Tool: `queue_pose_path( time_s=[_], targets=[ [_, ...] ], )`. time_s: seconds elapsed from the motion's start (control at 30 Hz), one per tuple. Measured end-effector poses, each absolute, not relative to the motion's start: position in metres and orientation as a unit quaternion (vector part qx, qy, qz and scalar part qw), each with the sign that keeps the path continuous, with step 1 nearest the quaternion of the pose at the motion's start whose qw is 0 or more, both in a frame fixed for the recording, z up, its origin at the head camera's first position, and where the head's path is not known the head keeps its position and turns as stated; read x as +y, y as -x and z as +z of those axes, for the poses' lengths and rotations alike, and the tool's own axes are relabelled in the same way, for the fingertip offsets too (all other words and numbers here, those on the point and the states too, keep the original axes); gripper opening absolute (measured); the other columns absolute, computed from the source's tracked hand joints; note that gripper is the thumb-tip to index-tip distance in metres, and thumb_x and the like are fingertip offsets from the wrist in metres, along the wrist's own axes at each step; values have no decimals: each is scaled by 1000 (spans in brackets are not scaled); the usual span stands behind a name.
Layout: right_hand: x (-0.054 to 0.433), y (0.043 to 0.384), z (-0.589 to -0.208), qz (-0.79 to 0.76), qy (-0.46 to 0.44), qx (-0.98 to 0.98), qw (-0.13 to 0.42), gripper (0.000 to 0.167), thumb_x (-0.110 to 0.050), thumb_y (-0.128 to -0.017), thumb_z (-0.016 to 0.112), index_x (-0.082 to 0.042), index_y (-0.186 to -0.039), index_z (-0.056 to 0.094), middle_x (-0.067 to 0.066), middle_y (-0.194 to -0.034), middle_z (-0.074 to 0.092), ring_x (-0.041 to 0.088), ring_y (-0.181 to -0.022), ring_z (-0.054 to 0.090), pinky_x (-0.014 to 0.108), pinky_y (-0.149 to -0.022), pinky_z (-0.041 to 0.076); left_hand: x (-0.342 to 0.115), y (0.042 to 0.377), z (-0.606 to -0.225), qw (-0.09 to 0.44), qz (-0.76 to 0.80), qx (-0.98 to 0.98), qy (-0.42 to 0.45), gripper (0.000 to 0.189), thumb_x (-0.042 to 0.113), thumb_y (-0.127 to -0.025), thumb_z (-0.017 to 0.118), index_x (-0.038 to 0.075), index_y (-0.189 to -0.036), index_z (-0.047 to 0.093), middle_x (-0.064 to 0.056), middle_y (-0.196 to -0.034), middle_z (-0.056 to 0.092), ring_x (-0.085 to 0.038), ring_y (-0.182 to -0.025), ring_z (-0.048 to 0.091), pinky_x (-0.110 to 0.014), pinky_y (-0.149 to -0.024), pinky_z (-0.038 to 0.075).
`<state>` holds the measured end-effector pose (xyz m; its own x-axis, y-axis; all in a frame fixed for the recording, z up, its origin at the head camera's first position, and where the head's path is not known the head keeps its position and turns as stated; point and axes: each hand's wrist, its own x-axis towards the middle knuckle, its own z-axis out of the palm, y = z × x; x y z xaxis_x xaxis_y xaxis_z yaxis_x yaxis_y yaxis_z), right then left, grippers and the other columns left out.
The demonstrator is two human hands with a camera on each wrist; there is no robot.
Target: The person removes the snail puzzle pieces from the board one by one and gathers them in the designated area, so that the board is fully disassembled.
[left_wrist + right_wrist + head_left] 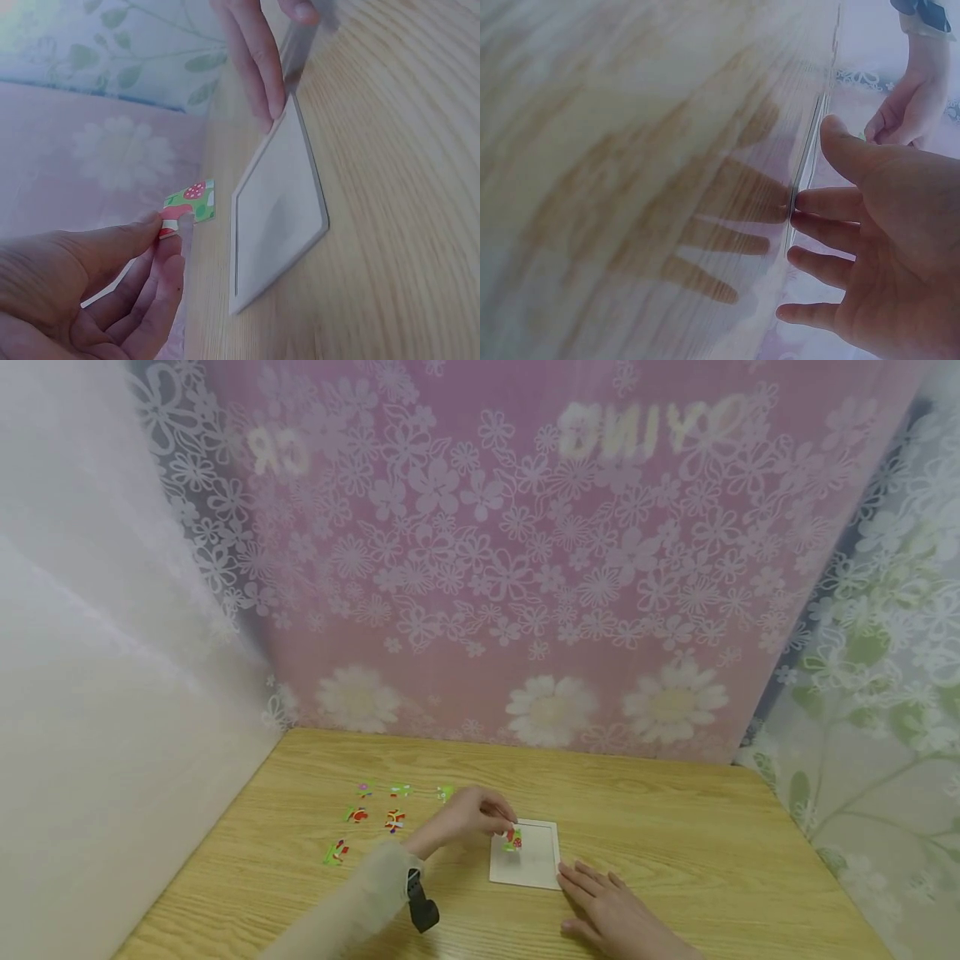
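Note:
Between thumb and fingertips my left hand (pixel 467 817) pinches a jigsaw puzzle piece (pixel 189 206), green and red with a spotted mushroom print. The piece hangs above a square white puzzle frame (pixel 525 877) that lies flat on the table, its recess bare. With fingers straight, my right hand (pixel 611 906) touches the frame's right edge; the right wrist view shows the fingertips (pixel 799 201) against that edge. Left of the frame several more jigsaw pieces (pixel 394 819) lie spread out, green, red and white.
The wooden table (pixel 660 827) ends at a pink flowered curtain (pixel 480 568) at the back. A pale panel (pixel 112 652) stands on the left and a leafy curtain (pixel 885 710) on the right. A black watch (pixel 422 902) is on the left wrist.

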<state>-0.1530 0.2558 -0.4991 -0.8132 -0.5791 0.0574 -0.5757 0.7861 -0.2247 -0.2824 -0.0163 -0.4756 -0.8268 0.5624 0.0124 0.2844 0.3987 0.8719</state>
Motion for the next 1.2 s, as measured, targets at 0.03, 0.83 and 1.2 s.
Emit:
queue_pose_path(
  time_s=[0.03,0.83,1.2],
  targets=[
    [256,153,-499,-116,305,945,7,68,-52,-101,54,2,-142,56,15,-148,54,44,-134,50,72,-98,42,-20,283,-475,144,487,823,-256,6,13,-93,75,10,-97,79,1,-85,75,-30,-83,72,-43,-75,61],
    [253,153,-499,-116,305,945,21,67,-52,-103,51,1,-144,54,15,-150,52,43,-135,48,70,-99,42,-99,284,-471,128,468,841,-240,14,11,-96,71,1,-105,76,-4,-91,76,-29,-84,71,-46,-75,61],
    [249,157,-498,-111,298,948,20,68,-52,-103,51,1,-144,54,15,-149,53,43,-135,49,70,-100,42,-115,279,-482,132,433,862,-227,7,11,-94,74,5,-96,76,-3,-86,74,-21,-77,68,-35,-66,56]
  ],
)
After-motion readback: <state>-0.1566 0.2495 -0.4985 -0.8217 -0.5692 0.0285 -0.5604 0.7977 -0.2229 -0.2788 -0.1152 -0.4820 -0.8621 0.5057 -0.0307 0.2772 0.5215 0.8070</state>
